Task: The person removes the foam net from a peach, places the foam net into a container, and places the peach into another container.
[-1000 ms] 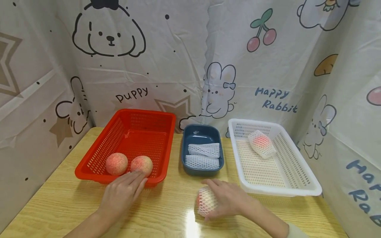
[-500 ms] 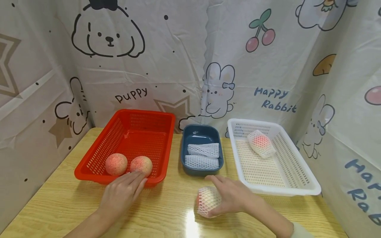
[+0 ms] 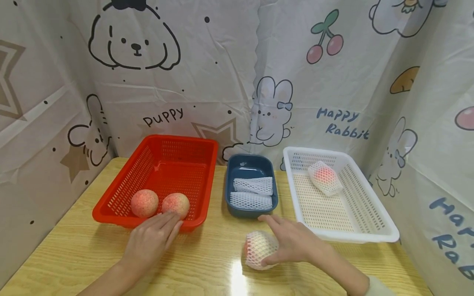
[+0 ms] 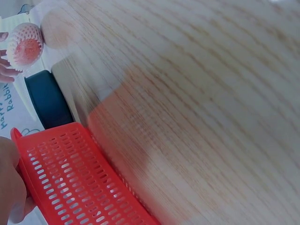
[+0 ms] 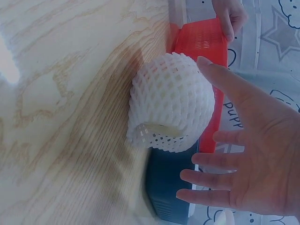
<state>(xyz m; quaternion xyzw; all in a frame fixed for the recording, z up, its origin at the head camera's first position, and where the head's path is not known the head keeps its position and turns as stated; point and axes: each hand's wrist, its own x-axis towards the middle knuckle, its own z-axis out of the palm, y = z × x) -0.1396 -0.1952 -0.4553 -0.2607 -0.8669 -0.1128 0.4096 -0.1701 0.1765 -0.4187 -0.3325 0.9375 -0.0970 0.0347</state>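
Note:
In the head view my left hand (image 3: 152, 238) lies over the front rim of the red basket (image 3: 185, 172), its fingertips against a peach (image 3: 176, 204) inside. Another peach (image 3: 144, 203) sits to its left. On the table stands a peach in a white foam net (image 3: 259, 250), the net wrapped around it. My right hand (image 3: 294, 242) is beside this fruit, fingers spread. From the right wrist, the palm (image 5: 262, 164) faces the netted peach (image 5: 171, 101), with the thumb tip close to it; whether they touch, I cannot tell.
Between the baskets, a dark blue tray (image 3: 252, 161) holds two foam net sleeves (image 3: 252, 200). At right, a white basket (image 3: 370, 237) contains another netted peach (image 3: 326, 177). A printed curtain (image 3: 222, 82) hangs behind the wooden table (image 3: 207, 267).
My right hand has loosened from the netted peach and drawn slightly right, its fingers opening wider. The peach stays on the table. My left hand has kept its place on the red basket.

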